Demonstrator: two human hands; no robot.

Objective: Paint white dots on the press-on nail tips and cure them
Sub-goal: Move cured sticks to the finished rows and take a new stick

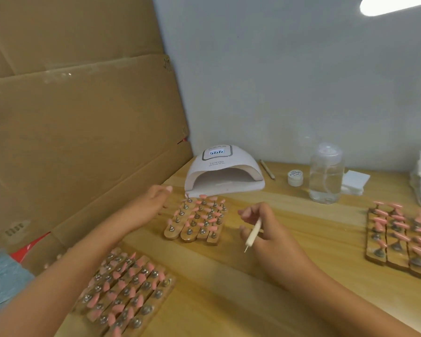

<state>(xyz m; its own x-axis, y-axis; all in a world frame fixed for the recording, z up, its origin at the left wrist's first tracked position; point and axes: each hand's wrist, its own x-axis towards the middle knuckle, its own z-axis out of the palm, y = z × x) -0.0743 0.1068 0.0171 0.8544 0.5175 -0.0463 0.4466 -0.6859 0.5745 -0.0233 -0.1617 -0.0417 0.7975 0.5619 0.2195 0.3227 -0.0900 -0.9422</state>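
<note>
Left hand (153,203) lies open, fingers loosely stretched and holding nothing, just beside the left edge of the middle rack (195,221). Motion blur hides whether it touches the wood. Placed there, it looks ready to steady the rack or slide it, since the lamp (223,171) stands right behind with its mouth facing the rack and its display lit.

Right hand (267,229) grips the tool (254,231), a white pen tucked between the fingers with its fine tip pointing down and back toward the person, away from the rack. That reads as a parked hold: the wet end is kept clear of the work, and the thumb and forefinger stay free to help on the rack's right side.

Pink tips (214,227) sit on small stands across the middle rack, raised so they can be reached from above. Any white dots are too small to make out. Two more loaded sets wait on the table (253,288), the near rack (127,290) by the left forearm and the far rack (396,237) well off to the right, probably batches queued on either side of the working spot.

A small jar (295,177), likely the paint, stands by the bottle (326,176) behind the right hand.

My guess is that curing comes next.
</note>
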